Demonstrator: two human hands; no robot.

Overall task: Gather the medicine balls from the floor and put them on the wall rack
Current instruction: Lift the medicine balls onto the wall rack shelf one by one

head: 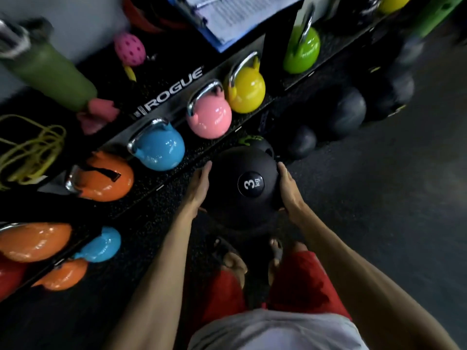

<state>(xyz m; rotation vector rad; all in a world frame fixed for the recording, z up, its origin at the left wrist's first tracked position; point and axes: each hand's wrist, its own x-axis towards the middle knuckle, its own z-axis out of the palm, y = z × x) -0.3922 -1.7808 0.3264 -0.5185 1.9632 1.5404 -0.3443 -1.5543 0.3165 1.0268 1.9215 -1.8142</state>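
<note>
The dark rubber floor (379, 198) lies open to the right of the black ball (235, 198) marked 3 kg, with bare room all the way to the frame's edge. To the left of the ball runs the long black rack (177, 82), its front edge slanting close past my left hand's side. The ball itself sits between my two hands, in front of my red shorts and above my feet. Beyond the ball, along the rack's foot, rest more dark balls: a big one (346, 112) furthest, a smaller one (302, 141) nearer, and one (262, 147) just behind the ball, almost touching it. Up-left of the ball stand kettlebells in a row: orange (106, 178), blue (161, 150), pink (209, 120), yellow (246, 93). My left hand (199, 188) presses flat on the ball's left side, fingers nearly straight; my right hand (290, 190) presses the right side the same way
</note>
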